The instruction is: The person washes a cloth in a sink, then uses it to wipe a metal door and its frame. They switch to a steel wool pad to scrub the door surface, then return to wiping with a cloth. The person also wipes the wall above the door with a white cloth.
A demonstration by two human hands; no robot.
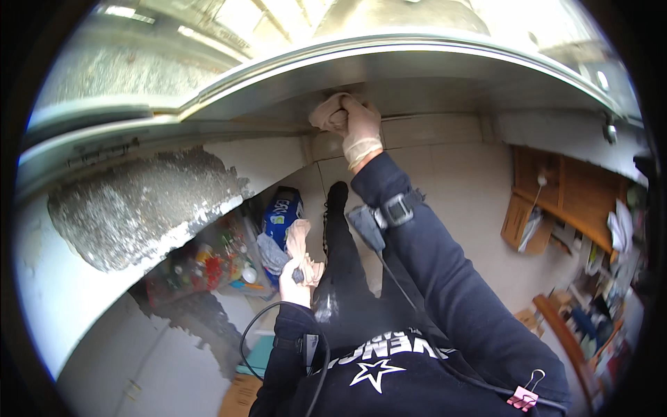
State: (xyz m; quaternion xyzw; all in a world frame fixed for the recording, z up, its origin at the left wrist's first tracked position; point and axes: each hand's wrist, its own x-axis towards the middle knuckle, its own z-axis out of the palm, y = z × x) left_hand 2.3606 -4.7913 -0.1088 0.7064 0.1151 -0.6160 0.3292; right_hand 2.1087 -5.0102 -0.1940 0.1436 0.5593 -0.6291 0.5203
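Observation:
My right hand (363,125), in a thin translucent glove, grips a bunched pinkish-beige cloth (329,114). The cloth lies against a dark grey panel (427,94) under a pale, bright-edged frame (406,44). Lower down and closer to my body, my left hand (293,289) holds a crumpled pinkish cloth (298,237). A grey cloth (272,254) hangs beside that one, and whether the same hand grips it is hard to tell. Both forearms carry strapped-on devices with cables.
White wall with a bare, peeled patch (146,208) juts out at left. Beneath it are a blue printed package (281,211) and a clear bag of mixed items (208,266). Wooden shelving (573,203), a cardboard box (523,224) and clutter line the right. Pale tiles (458,177) cover the floor.

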